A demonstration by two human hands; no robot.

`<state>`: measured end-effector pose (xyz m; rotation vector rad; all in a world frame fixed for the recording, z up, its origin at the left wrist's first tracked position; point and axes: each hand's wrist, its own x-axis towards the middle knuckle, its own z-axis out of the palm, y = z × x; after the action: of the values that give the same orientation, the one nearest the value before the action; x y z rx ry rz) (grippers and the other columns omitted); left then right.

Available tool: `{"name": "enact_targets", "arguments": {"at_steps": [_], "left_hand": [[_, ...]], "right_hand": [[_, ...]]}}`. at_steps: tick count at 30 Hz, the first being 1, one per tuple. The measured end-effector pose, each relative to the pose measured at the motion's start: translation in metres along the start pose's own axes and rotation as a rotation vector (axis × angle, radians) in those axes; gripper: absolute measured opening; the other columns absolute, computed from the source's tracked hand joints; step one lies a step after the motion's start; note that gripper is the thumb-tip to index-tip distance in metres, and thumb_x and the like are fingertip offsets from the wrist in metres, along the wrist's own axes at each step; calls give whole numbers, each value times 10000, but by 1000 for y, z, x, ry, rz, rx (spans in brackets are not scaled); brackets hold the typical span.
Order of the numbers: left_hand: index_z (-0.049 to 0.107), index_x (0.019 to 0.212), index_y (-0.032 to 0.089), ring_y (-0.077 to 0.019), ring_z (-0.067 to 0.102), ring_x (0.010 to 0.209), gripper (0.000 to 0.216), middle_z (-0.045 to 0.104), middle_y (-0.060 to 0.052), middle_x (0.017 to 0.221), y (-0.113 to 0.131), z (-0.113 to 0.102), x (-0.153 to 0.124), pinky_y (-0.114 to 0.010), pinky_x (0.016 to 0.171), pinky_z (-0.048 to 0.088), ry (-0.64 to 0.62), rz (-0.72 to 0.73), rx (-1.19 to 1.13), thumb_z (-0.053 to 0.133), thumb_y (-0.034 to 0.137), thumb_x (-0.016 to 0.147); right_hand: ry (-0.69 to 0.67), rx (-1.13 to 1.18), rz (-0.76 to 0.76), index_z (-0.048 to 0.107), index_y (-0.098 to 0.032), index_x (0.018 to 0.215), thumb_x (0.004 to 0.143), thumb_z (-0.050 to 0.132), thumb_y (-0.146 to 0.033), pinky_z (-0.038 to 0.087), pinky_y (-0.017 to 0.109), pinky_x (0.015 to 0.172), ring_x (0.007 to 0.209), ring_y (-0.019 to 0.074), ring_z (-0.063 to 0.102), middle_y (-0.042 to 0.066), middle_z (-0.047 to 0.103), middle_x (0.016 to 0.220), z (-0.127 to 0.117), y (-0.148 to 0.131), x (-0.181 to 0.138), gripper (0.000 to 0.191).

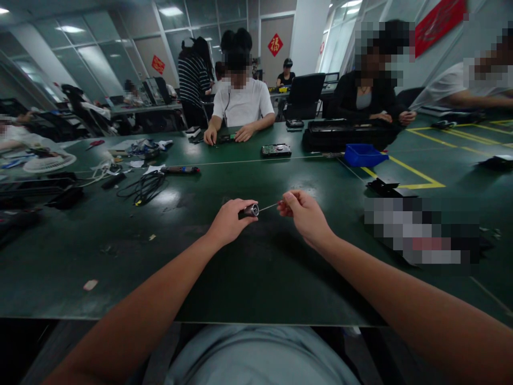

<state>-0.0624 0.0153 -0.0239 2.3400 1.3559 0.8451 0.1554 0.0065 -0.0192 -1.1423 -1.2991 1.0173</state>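
My left hand [231, 220] grips a small dark cylinder [251, 210] between thumb and fingers. The cylinder's round, silvery end faces toward the right. In a pinch, my right hand [303, 215] holds a thin metal rod [268, 207], slanting down to the left. Its tip reaches the rim of the cylinder's end; whether it goes inside cannot be made out. My fingers hide the rod's other end. Both hands are above the green tabletop [248, 278].
A blue bin [364, 155], a circuit board [276, 150] and a black case [348, 135] lie farther back. Coiled black cable [145, 187] and a pen-like tool [180, 170] are at left. A black bracket [387, 187] is at right. Across the table, a person [242, 101] handles small parts.
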Motion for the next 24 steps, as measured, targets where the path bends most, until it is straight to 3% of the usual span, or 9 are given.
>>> {"name": "enact_targets", "arguments": {"at_steps": [7, 13, 24], "left_hand": [[661, 1213, 244, -221, 597, 1058, 377, 681, -42, 1138, 3, -2, 0, -385, 949, 444, 3, 15, -2, 726, 267, 843], [636, 1257, 249, -220, 597, 1036, 406, 672, -45, 1112, 3, -2, 0, -381, 938, 455, -41, -8, -38, 703, 292, 859], [657, 1223, 248, -228, 603, 1023, 379, 679, -46, 1093, 2, -1, 1, -386, 934, 458, -44, -35, -7, 712, 293, 851]], "right_hand": [[25, -133, -152, 573, -215, 937, 946, 521, -410, 541, 356, 735, 752, 169, 650, 34, 680, 837, -1, -4, -4, 202], [27, 47, 4, 567, -206, 913, 925, 542, -392, 550, 355, 708, 724, 163, 646, 32, 670, 823, -1, 3, 3, 188], [70, -151, -153, 562, -221, 944, 958, 503, -399, 524, 357, 731, 757, 174, 646, 35, 679, 839, -4, -5, -4, 188]]}}
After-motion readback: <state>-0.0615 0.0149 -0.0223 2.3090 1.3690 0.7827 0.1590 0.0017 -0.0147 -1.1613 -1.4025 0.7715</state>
